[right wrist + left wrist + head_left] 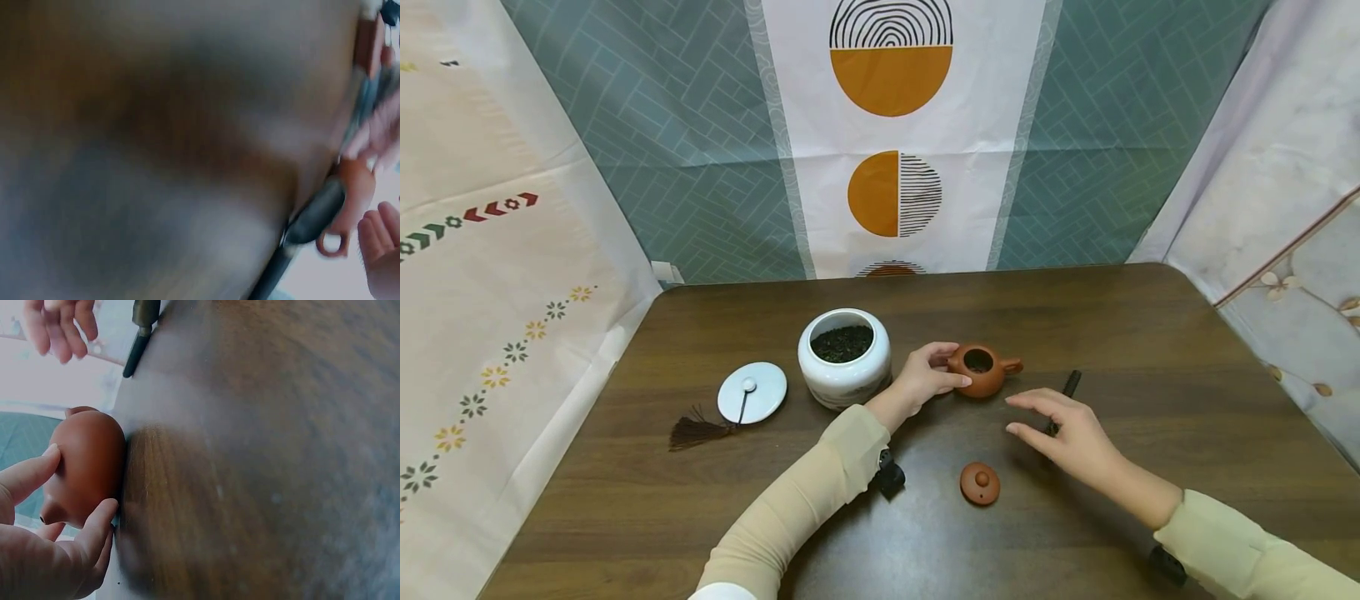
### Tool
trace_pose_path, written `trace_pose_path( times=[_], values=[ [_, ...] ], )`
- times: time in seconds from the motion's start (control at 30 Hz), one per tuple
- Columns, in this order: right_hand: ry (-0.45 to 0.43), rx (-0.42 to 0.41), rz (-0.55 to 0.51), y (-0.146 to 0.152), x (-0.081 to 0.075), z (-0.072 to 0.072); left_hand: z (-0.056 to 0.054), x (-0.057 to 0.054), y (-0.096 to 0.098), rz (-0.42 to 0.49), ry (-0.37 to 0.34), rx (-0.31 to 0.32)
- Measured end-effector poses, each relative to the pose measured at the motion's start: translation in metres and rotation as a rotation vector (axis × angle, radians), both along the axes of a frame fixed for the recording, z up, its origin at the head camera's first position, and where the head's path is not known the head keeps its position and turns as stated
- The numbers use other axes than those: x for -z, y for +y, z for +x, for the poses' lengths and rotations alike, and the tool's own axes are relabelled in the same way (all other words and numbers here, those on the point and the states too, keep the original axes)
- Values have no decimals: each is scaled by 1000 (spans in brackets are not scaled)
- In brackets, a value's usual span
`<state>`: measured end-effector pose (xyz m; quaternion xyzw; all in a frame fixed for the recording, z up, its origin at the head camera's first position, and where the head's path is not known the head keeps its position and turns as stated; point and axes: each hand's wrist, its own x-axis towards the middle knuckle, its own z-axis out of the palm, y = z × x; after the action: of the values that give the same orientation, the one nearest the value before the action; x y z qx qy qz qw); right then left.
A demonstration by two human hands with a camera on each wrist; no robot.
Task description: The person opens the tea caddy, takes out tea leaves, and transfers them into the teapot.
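A small reddish-brown clay teapot (990,385) stands lidless on the table, its dark inside visible from above. My left hand (921,379) grips its body from the spout side, thumb and fingers on opposite sides, as the left wrist view shows with the teapot (94,462) close up. Near the teapot's handle, my right hand (1075,433) hovers with thumb and fingers spread apart, holding nothing. Beneath that hand lies a dark tea scoop (1072,383), partly hidden by it; its blade and handle show in the right wrist view. The teapot's round lid (980,483) rests nearer me.
Left of my left hand stands a white porcelain jar (842,383) filled with dark tea leaves (842,343). Its white lid (769,390), with a brown tassel (702,431), lies farther left. The wooden table (625,517) ends at hanging cloths behind and at both sides.
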<state>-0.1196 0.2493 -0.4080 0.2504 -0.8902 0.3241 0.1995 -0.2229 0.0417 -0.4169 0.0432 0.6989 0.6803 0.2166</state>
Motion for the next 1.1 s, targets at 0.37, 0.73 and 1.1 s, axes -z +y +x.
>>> trace_pose_path(
  times=[0.37, 0.73, 1.1],
  values=[
    [22, -366, 95, -20, 14, 15, -1, 1, -1, -13, -2, 8],
    [-49, -502, 79, -24, 22, 14, -1, 0, -3, -6, -21, 5],
    [-129, -542, -40, -27, 20, 10, -3, 2, -4, -15, -2, 10]
  ],
)
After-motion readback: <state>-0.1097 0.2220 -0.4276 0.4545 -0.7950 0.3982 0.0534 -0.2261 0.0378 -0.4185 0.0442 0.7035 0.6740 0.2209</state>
